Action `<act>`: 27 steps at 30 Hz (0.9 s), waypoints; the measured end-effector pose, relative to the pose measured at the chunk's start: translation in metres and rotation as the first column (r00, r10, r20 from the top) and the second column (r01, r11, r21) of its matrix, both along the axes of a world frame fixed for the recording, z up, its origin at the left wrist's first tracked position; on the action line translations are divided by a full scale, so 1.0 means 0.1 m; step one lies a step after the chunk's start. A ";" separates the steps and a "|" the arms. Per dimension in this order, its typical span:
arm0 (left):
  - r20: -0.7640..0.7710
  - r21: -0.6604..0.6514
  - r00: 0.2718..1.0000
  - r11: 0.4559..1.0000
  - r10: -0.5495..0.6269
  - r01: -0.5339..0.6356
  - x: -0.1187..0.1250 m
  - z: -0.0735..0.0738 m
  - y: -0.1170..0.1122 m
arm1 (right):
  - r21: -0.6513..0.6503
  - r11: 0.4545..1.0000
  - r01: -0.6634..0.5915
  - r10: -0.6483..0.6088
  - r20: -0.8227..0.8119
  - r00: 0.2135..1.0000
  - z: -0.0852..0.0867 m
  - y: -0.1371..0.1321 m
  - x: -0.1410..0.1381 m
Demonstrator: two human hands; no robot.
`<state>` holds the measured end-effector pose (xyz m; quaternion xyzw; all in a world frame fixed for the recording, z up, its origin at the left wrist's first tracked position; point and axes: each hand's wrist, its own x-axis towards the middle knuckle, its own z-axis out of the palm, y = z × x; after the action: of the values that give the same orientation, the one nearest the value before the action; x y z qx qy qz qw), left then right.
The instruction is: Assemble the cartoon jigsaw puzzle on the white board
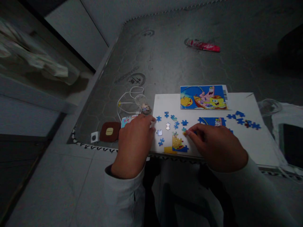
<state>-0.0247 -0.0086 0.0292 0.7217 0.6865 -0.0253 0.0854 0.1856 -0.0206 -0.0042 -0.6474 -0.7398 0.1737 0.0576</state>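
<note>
A white board (246, 142) carries loose puzzle pieces and partly joined sections. My right hand (219, 146) has its thumb and forefinger pinched on a small blue-green puzzle piece (184, 129), just above a joined yellow and blue section (178, 143). Under and behind that hand lies another joined section (211, 121), partly hidden. My left hand (136, 142) rests at the board's left edge, thumb and forefinger apart, holding nothing visible. Its fingertips are near a blue piece (158, 118). Several loose pieces, among them a pale one (168, 126), lie between my hands.
A cartoon picture card (203, 97) lies along the board's far edge. More blue pieces (240, 121) sit on the right. Left of the board are a white cable (126, 112), a brown square object (110, 131) and a small white cube (95, 136). A red item (204, 45) lies farther back.
</note>
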 end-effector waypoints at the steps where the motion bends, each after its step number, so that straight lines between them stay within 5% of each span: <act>1: -0.003 -0.011 1.000 1.000 0.005 -0.005 0.00 0.01 -0.01 | 0.001 1.000 -0.002 0.002 0.007 1.000 0.00 0.00 0.00; 27: -0.011 -0.110 1.000 0.994 -0.010 0.009 0.02 0.04 -0.07 | -0.007 1.000 -0.020 0.020 0.033 0.999 -0.01 -0.01 -0.01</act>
<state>-0.0224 -0.0158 0.0335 0.7189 0.6812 -0.0674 0.1209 0.1844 -0.0217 -0.0055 -0.6431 -0.7465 0.1659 0.0415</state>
